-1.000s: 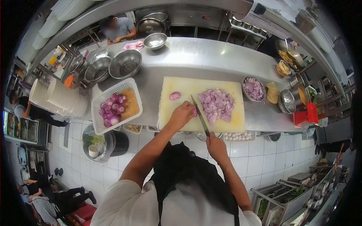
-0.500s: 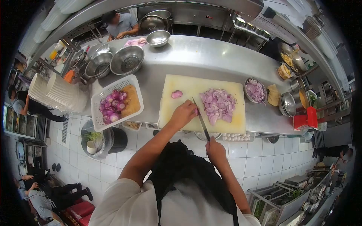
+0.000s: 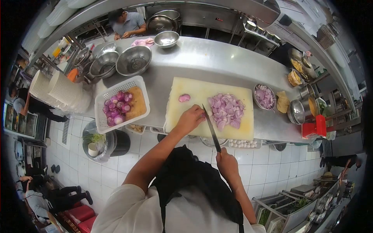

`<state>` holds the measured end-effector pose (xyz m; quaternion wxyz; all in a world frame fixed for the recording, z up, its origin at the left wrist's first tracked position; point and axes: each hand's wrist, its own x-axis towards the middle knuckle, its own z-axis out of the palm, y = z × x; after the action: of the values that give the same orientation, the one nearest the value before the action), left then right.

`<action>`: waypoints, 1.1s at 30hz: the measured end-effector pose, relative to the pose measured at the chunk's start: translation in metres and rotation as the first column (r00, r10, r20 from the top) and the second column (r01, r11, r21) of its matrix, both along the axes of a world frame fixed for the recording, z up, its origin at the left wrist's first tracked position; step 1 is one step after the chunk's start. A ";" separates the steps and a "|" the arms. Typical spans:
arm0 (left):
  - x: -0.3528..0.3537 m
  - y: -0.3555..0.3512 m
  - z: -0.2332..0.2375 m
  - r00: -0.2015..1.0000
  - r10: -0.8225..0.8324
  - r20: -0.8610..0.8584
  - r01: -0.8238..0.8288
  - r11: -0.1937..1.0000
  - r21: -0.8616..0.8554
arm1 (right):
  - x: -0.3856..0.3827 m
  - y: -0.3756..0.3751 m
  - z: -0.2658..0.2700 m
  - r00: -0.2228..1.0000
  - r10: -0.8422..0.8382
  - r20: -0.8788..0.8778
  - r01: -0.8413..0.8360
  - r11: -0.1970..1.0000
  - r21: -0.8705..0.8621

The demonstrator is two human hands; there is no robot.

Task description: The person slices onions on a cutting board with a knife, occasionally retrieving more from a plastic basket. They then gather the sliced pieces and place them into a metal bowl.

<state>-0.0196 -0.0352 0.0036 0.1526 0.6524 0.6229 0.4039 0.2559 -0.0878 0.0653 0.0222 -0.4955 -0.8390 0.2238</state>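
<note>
On the pale cutting board (image 3: 182,124), my left hand (image 3: 190,119) is closed over a piece of red onion (image 3: 203,115), mostly hidden under the fingers. My right hand (image 3: 227,162) grips the dark handle of a kitchen knife (image 3: 211,130). Its long blade points away from me, its front part beside the onion piece. To the right of the blade lies a pile of sliced red onion (image 3: 227,111). A halved onion (image 3: 184,98) rests on the board's left part.
A white basket (image 3: 101,126) of peeled red onions (image 3: 116,106) stands left of the board. Right of it is a steel bowl of sliced onion (image 3: 264,96). Steel bowls (image 3: 134,61) and stacked white containers (image 3: 58,91) stand at the left. A co-worker (image 3: 128,25) is across the counter.
My right hand and the knife handle have shifted slightly right and toward me. The left hand still holds the onion piece beside the blade. The whole view has shifted a little.
</note>
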 end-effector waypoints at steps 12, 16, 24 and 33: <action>0.002 -0.002 0.003 1.000 0.007 -0.007 -0.007 1.000 0.003 | -0.024 0.033 -0.030 0.997 -0.016 -0.070 0.015 1.000 -0.005; 0.003 -0.001 0.001 1.000 0.017 0.017 -0.017 1.000 0.014 | -0.018 0.029 -0.016 0.997 -0.008 -0.076 0.008 1.000 0.007; 0.003 0.000 -0.003 0.999 0.042 0.010 -0.042 0.999 0.002 | -0.001 0.004 0.002 1.000 -0.003 0.027 0.004 0.999 -0.037; 0.003 -0.002 -0.005 0.999 0.036 0.032 -0.037 0.998 0.049 | -0.028 0.037 -0.034 1.000 0.008 -0.025 -0.009 0.999 -0.035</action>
<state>-0.0161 -0.0374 -0.0015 0.1389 0.6380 0.6221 0.4320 0.2280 -0.0511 0.0315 0.0232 -0.4895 -0.8366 0.2448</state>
